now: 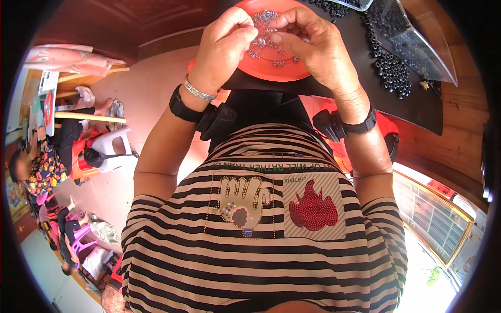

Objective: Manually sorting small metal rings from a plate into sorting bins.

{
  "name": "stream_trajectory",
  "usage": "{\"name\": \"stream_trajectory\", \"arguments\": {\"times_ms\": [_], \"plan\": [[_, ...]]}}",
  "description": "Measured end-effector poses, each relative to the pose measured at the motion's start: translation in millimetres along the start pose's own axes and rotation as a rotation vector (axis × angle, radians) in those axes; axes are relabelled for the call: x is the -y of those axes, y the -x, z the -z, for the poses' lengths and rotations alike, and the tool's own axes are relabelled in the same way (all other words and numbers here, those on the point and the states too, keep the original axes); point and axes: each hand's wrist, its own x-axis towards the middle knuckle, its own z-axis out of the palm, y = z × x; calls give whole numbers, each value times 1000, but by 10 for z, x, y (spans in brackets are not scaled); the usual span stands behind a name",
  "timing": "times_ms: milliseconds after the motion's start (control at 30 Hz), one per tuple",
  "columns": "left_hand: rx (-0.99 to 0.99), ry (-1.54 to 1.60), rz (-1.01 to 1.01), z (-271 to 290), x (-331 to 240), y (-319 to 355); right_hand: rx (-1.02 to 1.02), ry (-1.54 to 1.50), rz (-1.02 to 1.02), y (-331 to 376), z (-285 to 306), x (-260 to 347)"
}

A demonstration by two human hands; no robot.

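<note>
Over a round red plate (292,74) both of my hands work close together. Small shiny silvery pieces (278,63), coiled like little springs, lie scattered and heaped on it. My left hand (228,46) is closed at the plate's left side, thumb pressed against the curled fingers; whatever sits in the pinch is too small or hidden to make out. On the plate's right side is my right hand (317,46), its thumb and forefinger tips apart above the silvery pieces. Nothing held shows clearly between them.
The plate rests at the edge of a dark table (360,99). Many small black rings (391,73) lie to its right, beside a clear plastic bin (412,44) holding more black pieces. Off to the left, people sit among a white chair (116,148) and a pink stool (81,241).
</note>
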Motion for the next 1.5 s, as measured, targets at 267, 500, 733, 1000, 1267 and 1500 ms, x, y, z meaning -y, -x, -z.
{"name": "stream_trajectory", "arguments": {"times_ms": [267,500,733,1000,1267,1500], "plan": [[-33,-348,-176,13,11,103,69,733,-379,-67,478,207],[-18,-358,-280,33,109,224,468,1091,-225,99,470,60],[0,-391,-239,35,54,208,416,1218,-164,133,378,-35],[26,-237,-153,-120,62,99,211,1010,-69,-30,144,267],[77,-198,-104,-134,139,33,167,923,-27,-10,51,326],[63,-170,-204,-111,92,18,18,571,-401,22,141,155]]}}
